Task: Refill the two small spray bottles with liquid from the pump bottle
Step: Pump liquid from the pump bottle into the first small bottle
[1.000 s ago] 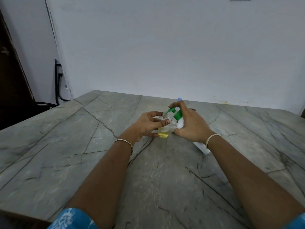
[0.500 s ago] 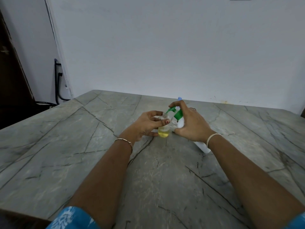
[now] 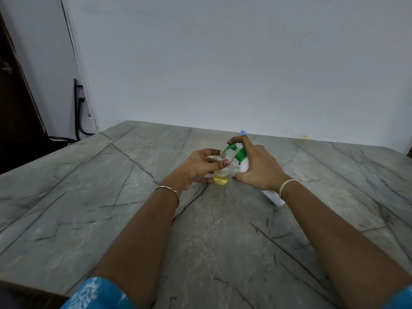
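A small clear spray bottle (image 3: 221,177) without its cap stands on the table, with yellow liquid in its lower part. My left hand (image 3: 198,168) grips it around the upper body. My right hand (image 3: 259,168) holds the white pump bottle (image 3: 273,196), tilted toward the small bottle, a finger resting on the green pump head (image 3: 239,153). The green nozzle reaches over the small bottle's open neck. A second spray bottle with a pale blue top (image 3: 243,132) shows just behind my right hand, mostly hidden.
The grey marble table (image 3: 111,197) stretches wide around my hands. A white wall stands right behind its far edge. Black cables and a dark doorway (image 3: 78,112) lie off the left side.
Almost nothing differs: both hands keep their grip, the pump nozzle stays over the small bottle's neck, and the yellow liquid level looks the same.
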